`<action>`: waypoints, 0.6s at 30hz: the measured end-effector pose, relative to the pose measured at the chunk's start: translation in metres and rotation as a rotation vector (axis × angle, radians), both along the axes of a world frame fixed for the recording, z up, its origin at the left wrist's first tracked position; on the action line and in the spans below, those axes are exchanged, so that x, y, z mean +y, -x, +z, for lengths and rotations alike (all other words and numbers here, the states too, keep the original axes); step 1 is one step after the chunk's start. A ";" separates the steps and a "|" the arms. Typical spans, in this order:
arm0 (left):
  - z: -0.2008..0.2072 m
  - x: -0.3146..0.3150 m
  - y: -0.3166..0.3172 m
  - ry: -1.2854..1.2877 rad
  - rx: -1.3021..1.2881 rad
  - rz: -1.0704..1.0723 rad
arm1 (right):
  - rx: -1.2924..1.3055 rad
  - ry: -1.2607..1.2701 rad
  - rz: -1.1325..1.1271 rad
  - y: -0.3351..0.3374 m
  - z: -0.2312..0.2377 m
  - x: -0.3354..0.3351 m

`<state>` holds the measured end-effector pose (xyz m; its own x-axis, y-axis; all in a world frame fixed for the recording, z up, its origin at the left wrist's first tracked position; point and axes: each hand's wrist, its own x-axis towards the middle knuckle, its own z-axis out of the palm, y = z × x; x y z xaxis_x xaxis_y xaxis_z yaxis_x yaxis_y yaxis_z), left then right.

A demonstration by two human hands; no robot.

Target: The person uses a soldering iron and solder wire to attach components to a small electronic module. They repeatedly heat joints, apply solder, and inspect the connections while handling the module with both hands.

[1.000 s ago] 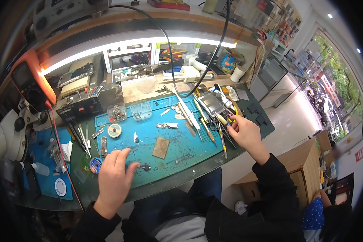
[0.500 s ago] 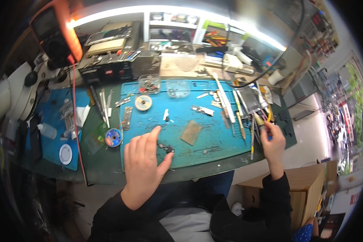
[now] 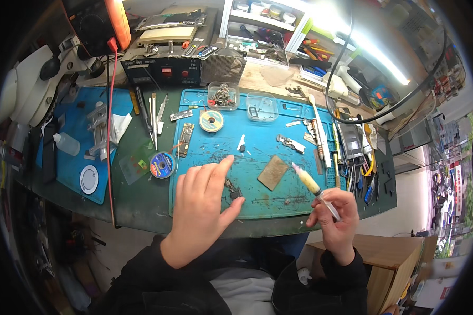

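Observation:
My left hand [image 3: 202,202] is over the front of the blue mat [image 3: 205,152], its index finger and thumb spread apart. Between them lies a small dark electronic part [image 3: 233,190]; the thumb tip is right at its edge, and whether it touches cannot be told. In my right hand [image 3: 336,218] is a syringe [image 3: 311,185] filled with yellowish paste, its narrow tip pointing up and left. The syringe is held above the mat, to the right of a flat brown square plate [image 3: 273,172]. A small white piece [image 3: 241,143] lies beyond my left fingers.
Solder spools, one blue [image 3: 162,165] and one pale [image 3: 211,121], stand at the left. Behind are clear boxes, one with small metal parts [image 3: 223,96]. Tweezers [image 3: 153,121] lie left; a white brush [image 3: 320,131] and tools lie right. A black cable [image 3: 328,79] loops overhead.
My right hand has come left from the tools at the right edge, now with the syringe raised over the mat. My left hand stays by the dark part. The view has shifted.

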<state>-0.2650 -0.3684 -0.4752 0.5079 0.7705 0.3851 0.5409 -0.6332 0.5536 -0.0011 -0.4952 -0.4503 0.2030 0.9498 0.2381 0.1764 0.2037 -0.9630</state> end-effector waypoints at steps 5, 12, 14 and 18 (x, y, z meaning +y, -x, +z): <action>0.000 0.009 0.016 0.085 -0.054 -0.117 | 0.013 0.178 0.292 0.003 0.005 0.028; 0.007 0.009 0.015 0.153 -0.047 -0.125 | -0.082 0.075 0.372 0.009 0.001 0.041; 0.008 0.010 0.016 0.163 -0.037 -0.136 | -0.130 0.035 0.363 0.019 -0.001 0.039; 0.008 0.011 0.016 0.183 -0.030 -0.157 | -0.121 -0.026 0.309 0.029 -0.015 0.033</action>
<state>-0.2811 -0.3570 -0.4669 0.6178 0.7410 0.2632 0.4251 -0.5963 0.6810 -0.0306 -0.4620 -0.4652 -0.1256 0.9553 0.2677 0.2154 0.2896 -0.9326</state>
